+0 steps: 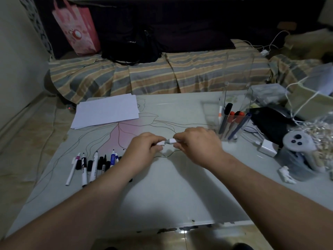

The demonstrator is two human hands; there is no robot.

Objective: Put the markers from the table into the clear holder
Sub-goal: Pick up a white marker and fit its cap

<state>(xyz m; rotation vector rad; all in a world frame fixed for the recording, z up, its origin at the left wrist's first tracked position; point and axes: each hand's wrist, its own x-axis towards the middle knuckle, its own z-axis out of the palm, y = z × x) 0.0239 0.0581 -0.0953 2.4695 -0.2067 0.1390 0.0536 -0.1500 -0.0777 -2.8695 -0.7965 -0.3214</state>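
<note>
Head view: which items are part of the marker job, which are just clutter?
Job items:
- white marker, held between left hand and right hand
- loose markers on the table
- clear holder, some markers inside

Clutter:
- paper stack
- white controller
- white charger
- pink bag

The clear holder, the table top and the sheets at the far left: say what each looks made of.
Clear holder: likely acrylic or similar hard plastic, glossy; the markers inside show through its flat walls.
Table top: a smooth, pale, slightly shiny surface with printed lines and a pink patch; possibly glass or laminate, the picture leaves it open.
Sheets: plain white paper, matte, in a thin loose stack.
</note>
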